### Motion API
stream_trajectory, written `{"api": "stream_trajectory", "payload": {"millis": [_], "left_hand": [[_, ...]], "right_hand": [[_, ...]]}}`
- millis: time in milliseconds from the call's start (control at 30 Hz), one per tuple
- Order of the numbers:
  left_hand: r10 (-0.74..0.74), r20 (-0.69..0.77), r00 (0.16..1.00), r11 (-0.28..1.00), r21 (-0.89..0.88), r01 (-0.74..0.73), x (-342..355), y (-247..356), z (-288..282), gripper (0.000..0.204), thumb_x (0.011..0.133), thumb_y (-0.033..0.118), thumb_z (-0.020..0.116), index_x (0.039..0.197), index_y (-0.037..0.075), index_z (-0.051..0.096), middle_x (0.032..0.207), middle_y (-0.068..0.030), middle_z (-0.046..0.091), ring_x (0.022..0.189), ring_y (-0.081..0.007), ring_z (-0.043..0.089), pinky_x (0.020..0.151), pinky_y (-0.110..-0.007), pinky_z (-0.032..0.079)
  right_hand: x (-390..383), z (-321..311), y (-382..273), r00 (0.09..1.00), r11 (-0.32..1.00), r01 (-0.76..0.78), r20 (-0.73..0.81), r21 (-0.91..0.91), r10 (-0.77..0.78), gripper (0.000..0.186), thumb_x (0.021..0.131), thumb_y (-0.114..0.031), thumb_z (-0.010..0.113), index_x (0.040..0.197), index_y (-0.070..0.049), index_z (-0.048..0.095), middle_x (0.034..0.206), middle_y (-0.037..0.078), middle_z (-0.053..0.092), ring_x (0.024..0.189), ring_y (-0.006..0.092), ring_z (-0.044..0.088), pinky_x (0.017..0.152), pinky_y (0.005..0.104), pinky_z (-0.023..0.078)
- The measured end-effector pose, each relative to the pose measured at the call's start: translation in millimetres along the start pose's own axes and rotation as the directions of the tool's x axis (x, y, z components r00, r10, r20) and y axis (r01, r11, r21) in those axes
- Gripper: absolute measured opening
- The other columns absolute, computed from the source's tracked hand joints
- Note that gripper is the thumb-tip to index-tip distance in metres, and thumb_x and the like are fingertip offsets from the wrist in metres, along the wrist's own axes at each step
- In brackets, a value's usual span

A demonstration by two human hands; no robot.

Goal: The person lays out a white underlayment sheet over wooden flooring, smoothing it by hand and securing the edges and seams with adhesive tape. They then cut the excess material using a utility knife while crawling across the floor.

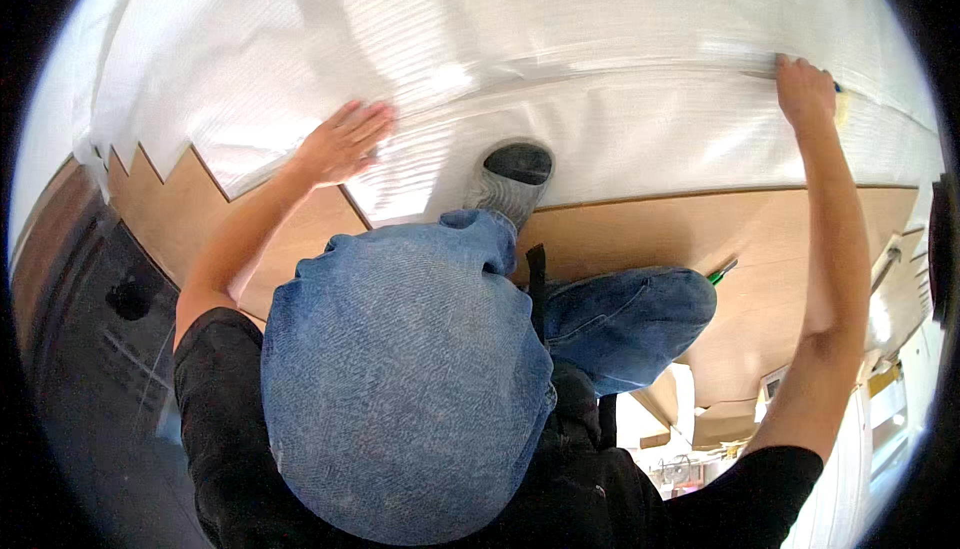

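A shiny white sheet of underlay [620,134] spreads across the floor in front of me, with a long crease or seam running left to right. My left hand [350,144] lies flat on it, fingers spread, near the stepped edge of the wood-look floor planks [640,232]. Far to the right, my right hand [806,92] is closed around a knife [759,76]. Its thin blade points left along the seam, and a dark blue end shows behind the fist. A small yellowish piece [842,107] is beside that hand; what it is I cannot tell.
My grey shoe [518,171] stands on the sheet, between the hands. A green-handled tool [720,274] lies on the planks by my bent knee. At the left is a dark door-like panel [90,349]. Cluttered items [690,464] show at the lower right.
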State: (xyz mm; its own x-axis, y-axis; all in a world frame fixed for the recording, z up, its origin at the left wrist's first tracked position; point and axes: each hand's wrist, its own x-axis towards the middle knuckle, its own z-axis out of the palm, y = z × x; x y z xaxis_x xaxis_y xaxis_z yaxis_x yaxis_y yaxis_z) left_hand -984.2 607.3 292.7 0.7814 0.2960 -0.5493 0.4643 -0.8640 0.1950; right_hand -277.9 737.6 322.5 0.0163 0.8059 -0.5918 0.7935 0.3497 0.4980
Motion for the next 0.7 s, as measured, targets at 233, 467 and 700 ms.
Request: {"api": "stream_trajectory", "payload": {"millis": [233,467,700], "left_hand": [[-0.559,0.247,0.791,0.828,0.223,0.515,-55,48,-21,0.073,0.104,0.04,0.053,0.164,0.012,0.024,0.173,0.0005,0.014,0.159,-0.0172,0.012,0.131,-0.044,0.007],[-0.599,0.15,0.787,0.735,-0.289,0.614,-33,99,34,0.081,0.1,0.038,0.059,0.157,-0.009,0.026,0.167,-0.0322,0.014,0.156,-0.047,0.013,0.127,-0.054,0.014],[-0.624,0.204,0.754,0.722,-0.218,0.657,-40,93,44,0.074,0.098,0.042,0.062,0.155,0.002,0.039,0.163,-0.0224,0.032,0.152,-0.0399,0.028,0.124,-0.054,0.023]], "right_hand": [[-72,-32,-165,0.883,0.943,0.161,-0.47,0.292,-0.005,0.052,0.106,-0.027,0.044,0.154,-0.007,0.044,0.164,0.015,0.037,0.151,0.0359,0.034,0.125,0.053,0.024],[-110,6,-202,0.894,0.658,0.081,-0.346,0.748,0.283,0.065,0.107,-0.04,0.045,0.161,-0.008,0.029,0.17,0.009,0.024,0.156,0.029,0.022,0.128,0.0465,0.019],[-195,101,-69,0.752,0.51,-0.093,-0.275,0.855,0.599,0.045,0.097,-0.032,0.065,0.13,-0.002,0.061,0.14,0.024,0.058,0.13,0.041,0.054,0.109,0.0499,0.044]]}}
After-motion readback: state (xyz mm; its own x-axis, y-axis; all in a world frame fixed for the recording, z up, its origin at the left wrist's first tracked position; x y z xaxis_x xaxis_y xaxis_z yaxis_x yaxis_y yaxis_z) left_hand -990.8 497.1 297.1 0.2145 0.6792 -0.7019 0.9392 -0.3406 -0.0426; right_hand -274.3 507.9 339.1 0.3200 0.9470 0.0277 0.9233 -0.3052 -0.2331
